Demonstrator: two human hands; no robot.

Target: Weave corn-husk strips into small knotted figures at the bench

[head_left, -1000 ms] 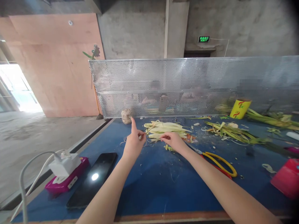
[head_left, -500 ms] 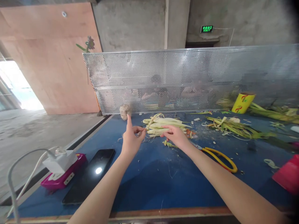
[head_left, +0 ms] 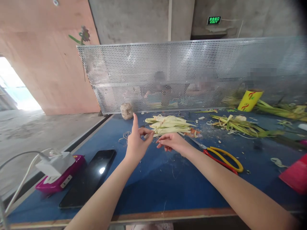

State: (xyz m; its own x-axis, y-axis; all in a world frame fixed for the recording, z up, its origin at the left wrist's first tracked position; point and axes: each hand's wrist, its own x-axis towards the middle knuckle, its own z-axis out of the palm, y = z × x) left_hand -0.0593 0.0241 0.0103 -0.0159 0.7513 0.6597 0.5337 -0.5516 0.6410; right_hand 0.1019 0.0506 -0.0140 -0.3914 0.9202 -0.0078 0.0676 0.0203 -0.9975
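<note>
My left hand (head_left: 138,139) is closed in a pinch, with one finger pointing up. What sits at its fingertips, beside the near edge of the husks, is too small to make out. Close to its right, my right hand (head_left: 171,141) has its fingers bent together, and anything between them is hidden. Behind both hands lies a bundle of pale green husk strips (head_left: 170,123), which look like corn husks. Scissors (head_left: 203,147) with one yellow and one red handle lie by my right wrist, partly covered by the forearm.
A ball of twine (head_left: 126,111) sits near the perforated metal screen (head_left: 134,73). To the right are more husks (head_left: 235,124), a yellow roll (head_left: 250,100) and a red object (head_left: 295,175). A phone (head_left: 90,179) and a purple power strip (head_left: 61,179) lie left. People sit behind the screen.
My right hand has drawn left, closer to my left hand. The small knotted green piece that lay below it is no longer visible. More of the scissors shows, and the view has shifted slightly.
</note>
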